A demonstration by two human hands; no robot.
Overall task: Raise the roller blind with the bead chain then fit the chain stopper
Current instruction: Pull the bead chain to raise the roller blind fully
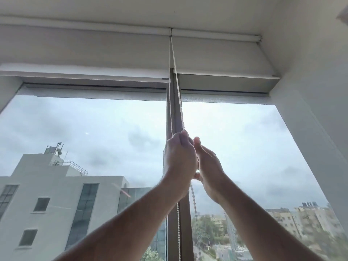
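Left hand (pixel 178 157) gripping bead chain (pixel 178 95) — no writing

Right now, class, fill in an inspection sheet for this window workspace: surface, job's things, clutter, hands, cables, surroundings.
Surface: nothing seen; no table or sill in view.
Job's things: two white fabric roller blinds, both raised near the top; white bead chain runs from between them down to the hands; stopper not identifiable.
Clutter: nothing seen.
Hands: left hand has a grip on the chain; right hand sits beside it, its hold unclear.
Cables: nothing seen besides the chain.
Surroundings: brown window mullion, grey buildings, cloudy sky.
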